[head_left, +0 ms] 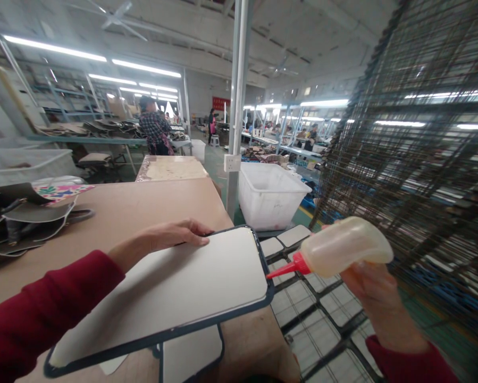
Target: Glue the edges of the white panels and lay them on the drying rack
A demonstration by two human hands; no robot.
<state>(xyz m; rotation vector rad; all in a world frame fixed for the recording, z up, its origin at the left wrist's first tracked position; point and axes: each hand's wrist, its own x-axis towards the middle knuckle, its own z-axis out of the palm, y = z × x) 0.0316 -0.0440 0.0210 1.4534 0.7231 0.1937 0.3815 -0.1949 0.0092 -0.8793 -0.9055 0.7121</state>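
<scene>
My left hand (175,234) grips the far edge of a white panel with a dark blue border (191,282), thumb on top and fingers underneath. The panel is held tilted over the table, its rounded corner toward the right. In my right hand (372,284) is a translucent squeeze bottle (342,247) lying on its side, with a yellowish tint. Its red nozzle (288,267) points left, and the tip meets the dark border at the panel's right end. A wet-looking line shows along part of that border. My right fingers are partly hidden behind the bottle.
Beneath the panel lies a similar smaller piece (193,351) on the brown table (143,199). Pale panels (302,308) rest on a wire rack to the right, beside tall stacked racks (414,133). A white bin (273,197) stands past the post (234,106). Grey bag pieces (35,218) lie left.
</scene>
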